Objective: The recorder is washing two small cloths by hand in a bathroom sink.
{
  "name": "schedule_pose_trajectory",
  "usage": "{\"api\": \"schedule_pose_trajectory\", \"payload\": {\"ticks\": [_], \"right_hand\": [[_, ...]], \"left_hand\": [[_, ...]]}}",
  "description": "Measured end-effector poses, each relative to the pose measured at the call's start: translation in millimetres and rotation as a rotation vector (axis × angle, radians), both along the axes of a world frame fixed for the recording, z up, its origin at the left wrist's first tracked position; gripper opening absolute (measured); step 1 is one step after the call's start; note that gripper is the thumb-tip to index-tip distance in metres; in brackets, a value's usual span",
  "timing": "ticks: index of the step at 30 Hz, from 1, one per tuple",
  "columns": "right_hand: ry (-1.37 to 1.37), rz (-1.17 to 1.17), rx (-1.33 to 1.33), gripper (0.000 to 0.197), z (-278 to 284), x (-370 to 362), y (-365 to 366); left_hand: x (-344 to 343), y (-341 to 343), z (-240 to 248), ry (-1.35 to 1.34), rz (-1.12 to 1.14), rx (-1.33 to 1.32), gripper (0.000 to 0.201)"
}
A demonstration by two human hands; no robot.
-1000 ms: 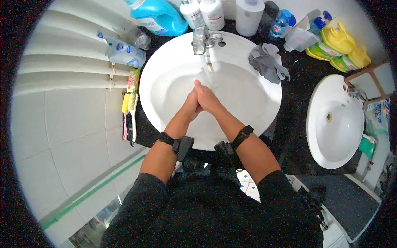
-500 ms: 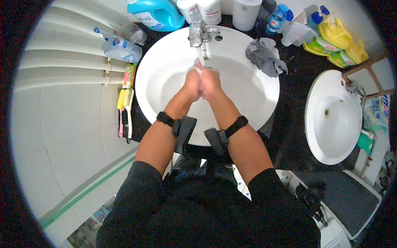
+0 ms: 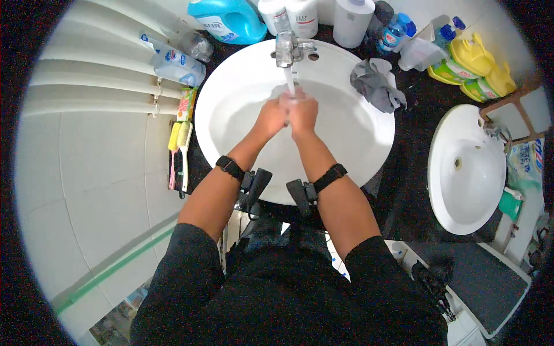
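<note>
My left hand and my right hand are pressed together over the round white sink. A thin stream of water runs from the metal faucet onto them. Neither hand holds an object that I can see. Both wrists wear black straps with small black devices.
A grey cloth lies on the sink's right rim. A blue detergent jug, white bottles and yellow spray bottles stand behind. Toothbrushes lie left of the basin. A second small white basin sits to the right.
My joined hands have moved up the basin, from its middle to directly under the faucet's stream.
</note>
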State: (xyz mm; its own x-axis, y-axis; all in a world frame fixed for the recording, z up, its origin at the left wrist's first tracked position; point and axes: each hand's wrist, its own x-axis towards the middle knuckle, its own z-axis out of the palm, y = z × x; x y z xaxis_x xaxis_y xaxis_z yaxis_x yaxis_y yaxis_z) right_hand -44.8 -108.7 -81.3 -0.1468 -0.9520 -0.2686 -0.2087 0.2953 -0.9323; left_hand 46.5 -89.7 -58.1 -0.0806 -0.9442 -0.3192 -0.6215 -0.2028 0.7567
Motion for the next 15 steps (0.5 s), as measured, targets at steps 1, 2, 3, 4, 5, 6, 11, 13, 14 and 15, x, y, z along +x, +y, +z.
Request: {"api": "schedule_pose_trajectory", "payload": {"ticks": [1,2,3,4,5,6,11,13,14,15], "right_hand": [[0.002,-0.001,0.002,0.035,-1,-4,-1],[-0.18,-0.129,0.083,0.03,-2,-8,-3],[-0.363,-0.25,0.163,0.027,8,-9,-6],[-0.578,-0.2,0.354,0.028,45,-4,3],[-0.574,-0.202,0.35,0.028,47,-7,8],[-0.672,-0.128,0.369,0.027,46,-6,11],[-0.984,-0.164,0.321,0.025,27,-29,18],[-1.082,-0.309,0.312,0.024,29,-34,21],[-1.082,-0.311,0.312,0.024,30,-35,23],[-1.14,-0.333,0.286,0.024,40,-33,24]], "left_hand": [[-8,1,4,0.159,0.187,0.021,0.028],[-13,0,8,0.318,0.373,0.042,0.027],[-10,0,14,0.318,0.377,0.042,0.027],[3,3,18,0.386,0.436,0.02,0.027],[1,1,21,0.469,0.465,0.001,0.026],[-6,0,23,0.595,0.418,-0.248,0.023],[-4,-17,35,1.113,0.691,0.116,0.023],[-10,-16,38,1.171,0.7,0.021,0.028],[-8,-17,32,1.17,0.698,0.023,0.028],[-1,-17,23,1.315,0.724,0.057,0.027]]}}
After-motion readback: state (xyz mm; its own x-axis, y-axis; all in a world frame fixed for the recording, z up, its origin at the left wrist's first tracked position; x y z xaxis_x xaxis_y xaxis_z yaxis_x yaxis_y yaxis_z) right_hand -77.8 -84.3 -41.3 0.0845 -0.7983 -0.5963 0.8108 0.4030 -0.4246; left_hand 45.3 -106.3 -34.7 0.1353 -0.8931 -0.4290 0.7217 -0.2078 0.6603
